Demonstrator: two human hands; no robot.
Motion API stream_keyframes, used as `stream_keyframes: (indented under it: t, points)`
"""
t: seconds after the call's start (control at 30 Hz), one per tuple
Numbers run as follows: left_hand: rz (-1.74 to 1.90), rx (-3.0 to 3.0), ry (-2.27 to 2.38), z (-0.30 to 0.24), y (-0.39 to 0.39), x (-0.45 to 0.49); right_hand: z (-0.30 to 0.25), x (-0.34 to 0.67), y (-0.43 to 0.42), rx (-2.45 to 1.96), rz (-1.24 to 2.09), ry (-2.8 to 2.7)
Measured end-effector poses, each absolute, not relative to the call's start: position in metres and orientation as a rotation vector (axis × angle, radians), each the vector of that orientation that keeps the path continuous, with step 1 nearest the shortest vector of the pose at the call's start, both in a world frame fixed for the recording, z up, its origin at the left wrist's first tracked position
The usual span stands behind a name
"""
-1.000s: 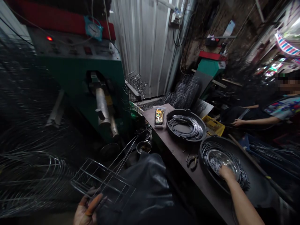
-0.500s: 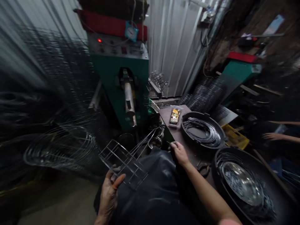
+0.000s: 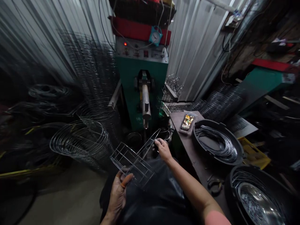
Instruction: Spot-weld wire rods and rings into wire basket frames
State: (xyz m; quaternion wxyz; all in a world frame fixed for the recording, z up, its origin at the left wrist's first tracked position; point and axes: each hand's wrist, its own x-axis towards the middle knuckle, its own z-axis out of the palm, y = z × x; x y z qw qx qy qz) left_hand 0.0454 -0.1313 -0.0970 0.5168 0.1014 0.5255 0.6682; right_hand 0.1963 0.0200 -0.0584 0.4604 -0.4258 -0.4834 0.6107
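Observation:
A small wire rack (image 3: 134, 161) of welded rods lies tilted over my lap, its long prongs reaching toward the green machine (image 3: 142, 90). My left hand (image 3: 120, 191) grips the rack's near corner from below, thumb over a rod. My right hand (image 3: 162, 149) is closed on the far ends of the prongs, just below the machine's metal welding arm (image 3: 145, 103). What my right fingers hold besides the prongs I cannot make out.
A brown bench (image 3: 187, 147) on the right carries a phone (image 3: 187, 122), a black basin of wire rings (image 3: 217, 145), pliers (image 3: 213, 184) and a second basin holding a steel bowl (image 3: 256, 200). Stacks of wire frames (image 3: 81, 142) crowd the left. Bare floor (image 3: 65, 200) lies lower left.
My right hand left the steel bowl, crossed the bench and now holds the rack's prongs. My view swung left and the rack rose toward the machine.

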Motion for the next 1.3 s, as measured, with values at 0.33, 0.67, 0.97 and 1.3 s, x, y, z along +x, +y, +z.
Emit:
stream_keyframes:
  t: [0.33, 0.67, 0.97, 1.3]
  points:
    - [1.554, 0.138, 1.25, -0.101, -0.113, 0.035, -0.07, 0.173, 0.049, -0.976, 1.522, -1.166]
    - [1.612, 0.086, 1.24, -0.106, -0.097, 0.036, -0.078, 0.163, 0.068, -0.997, 1.513, -1.118]
    - [1.599, 0.088, 1.249, -0.101, -0.08, 0.033, -0.074, 0.156, 0.089, -1.039, 1.545, -1.07]
    - [1.559, 0.093, 1.252, -0.091, -0.076, 0.036, -0.066, 0.17, 0.08, -1.059, 1.644, -1.128]
